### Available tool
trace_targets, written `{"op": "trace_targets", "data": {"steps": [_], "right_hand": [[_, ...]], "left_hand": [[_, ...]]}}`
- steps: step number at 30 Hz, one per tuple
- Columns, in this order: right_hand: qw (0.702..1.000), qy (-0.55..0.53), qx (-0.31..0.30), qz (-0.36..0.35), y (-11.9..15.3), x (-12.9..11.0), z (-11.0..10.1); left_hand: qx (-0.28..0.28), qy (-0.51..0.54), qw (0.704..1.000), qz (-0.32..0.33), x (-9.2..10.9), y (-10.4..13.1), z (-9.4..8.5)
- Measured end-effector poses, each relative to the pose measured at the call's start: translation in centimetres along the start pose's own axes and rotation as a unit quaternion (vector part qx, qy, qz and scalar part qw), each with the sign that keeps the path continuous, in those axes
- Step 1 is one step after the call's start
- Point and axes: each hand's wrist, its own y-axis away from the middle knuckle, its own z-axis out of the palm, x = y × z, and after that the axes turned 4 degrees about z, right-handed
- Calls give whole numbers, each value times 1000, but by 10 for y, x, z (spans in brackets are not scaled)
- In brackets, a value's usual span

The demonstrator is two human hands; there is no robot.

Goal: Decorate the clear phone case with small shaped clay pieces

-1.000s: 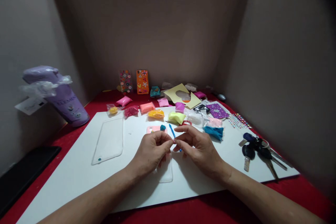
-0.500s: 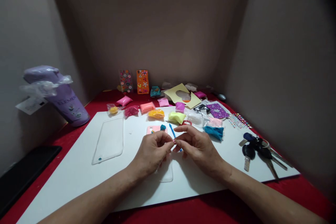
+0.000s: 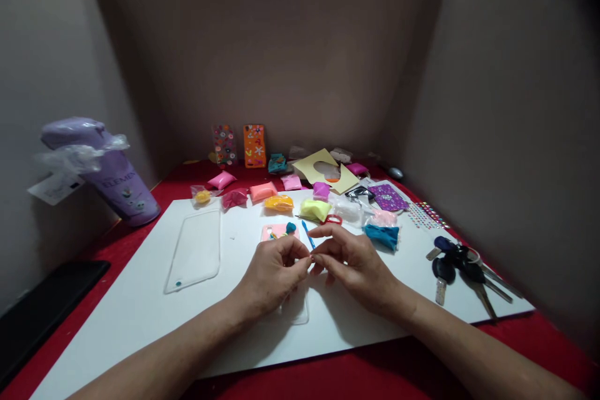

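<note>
Left hand [image 3: 274, 272] and right hand [image 3: 354, 265] pinch a tiny pink piece [image 3: 312, 257] between their fingertips. Beneath the left hand lies a partly pink phone case [image 3: 300, 309]; just beyond the fingers, a blue tool [image 3: 308, 234]; left of them, a clear case [image 3: 197, 250]; farther right, keys [image 3: 462, 262].

Lettering on a purple cup: "ELEMEN"
The purple cup [image 3: 124, 187], tilted at the left of the view, carries the dark capitals "ELEMEN" across its side, above small printed figures [image 3: 134, 201]; the word perhaps runs on around the curve, where the view is poor. A white tag [image 3: 55, 189] beside the cup bears faint print and a dark block, too small to read. On the purple patterned packet [image 3: 389, 197], toward the right at the back of the white board [image 3: 140, 319], pale lettering shows near the middle, too small to make out.
</note>
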Motion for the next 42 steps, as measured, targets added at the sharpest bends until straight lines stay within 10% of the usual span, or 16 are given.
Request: {"op": "trace_targets", "data": {"steps": [42], "right_hand": [[995, 90, 45, 5, -4, -5, -1]], "left_hand": [[42, 129, 989, -56, 2, -3, 1]]}}
